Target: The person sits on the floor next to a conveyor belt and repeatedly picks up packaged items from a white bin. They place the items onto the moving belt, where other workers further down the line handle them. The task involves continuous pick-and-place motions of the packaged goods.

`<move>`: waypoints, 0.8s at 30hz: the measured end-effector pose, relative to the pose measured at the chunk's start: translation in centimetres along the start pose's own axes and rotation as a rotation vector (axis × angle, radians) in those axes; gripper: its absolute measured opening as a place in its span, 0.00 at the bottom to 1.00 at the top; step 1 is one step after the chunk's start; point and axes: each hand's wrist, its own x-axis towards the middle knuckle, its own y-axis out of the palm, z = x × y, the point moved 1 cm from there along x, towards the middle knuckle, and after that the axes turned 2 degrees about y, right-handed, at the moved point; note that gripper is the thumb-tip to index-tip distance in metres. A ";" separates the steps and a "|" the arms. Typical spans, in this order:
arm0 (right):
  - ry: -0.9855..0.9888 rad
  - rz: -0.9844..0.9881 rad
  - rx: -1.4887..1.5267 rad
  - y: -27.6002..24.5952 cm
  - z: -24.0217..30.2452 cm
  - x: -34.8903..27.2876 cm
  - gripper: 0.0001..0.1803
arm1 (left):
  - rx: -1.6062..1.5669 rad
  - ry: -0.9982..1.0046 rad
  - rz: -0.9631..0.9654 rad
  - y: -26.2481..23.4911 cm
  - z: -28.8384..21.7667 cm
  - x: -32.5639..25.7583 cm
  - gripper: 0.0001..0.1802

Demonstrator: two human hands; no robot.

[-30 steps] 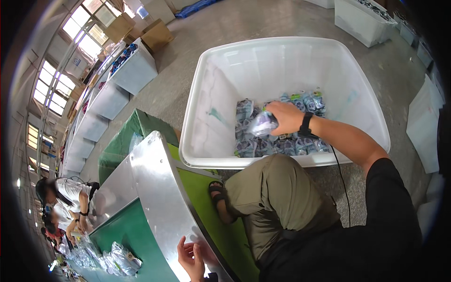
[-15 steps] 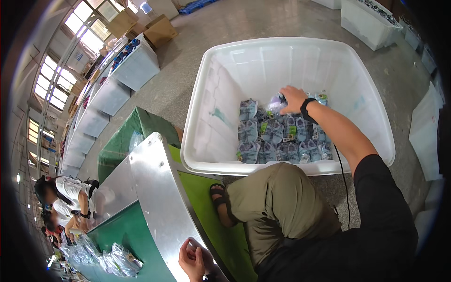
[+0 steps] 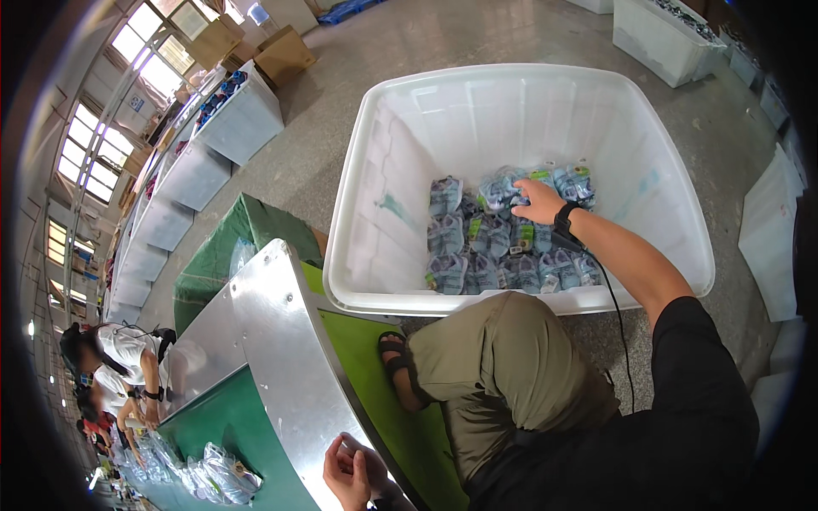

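Right hand (image 3: pixel 538 202): fingers spread flat on packets (image 3: pixel 503 243) in white tub (image 3: pixel 383 204), apparently grasping none
Left hand (image 3: pixel 348 471): loosely curled on conveyor rail (image 3: pixel 290 366)
Risk: slick packets could slide from a flat-handed scoop

A second ago the right hand (image 3: pixel 538 202) held a packet up at the centre of the frame; now it lies empty and flat on the packets (image 3: pixel 503 234) in the bin (image 3: pixel 375 213), lower down.
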 end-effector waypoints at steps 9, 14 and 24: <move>-0.187 0.050 0.308 -0.3 1.4 -2.3 0.31 | -0.086 -0.133 0.087 -2.0 -0.5 1.1 0.21; -0.240 0.400 0.372 -1.1 3.8 -5.7 0.23 | -0.216 -0.184 0.069 -4.7 0.7 1.8 0.19; -0.094 0.372 0.369 -0.2 2.0 -10.6 0.15 | 0.283 -0.076 -0.459 -18.0 10.2 4.4 0.30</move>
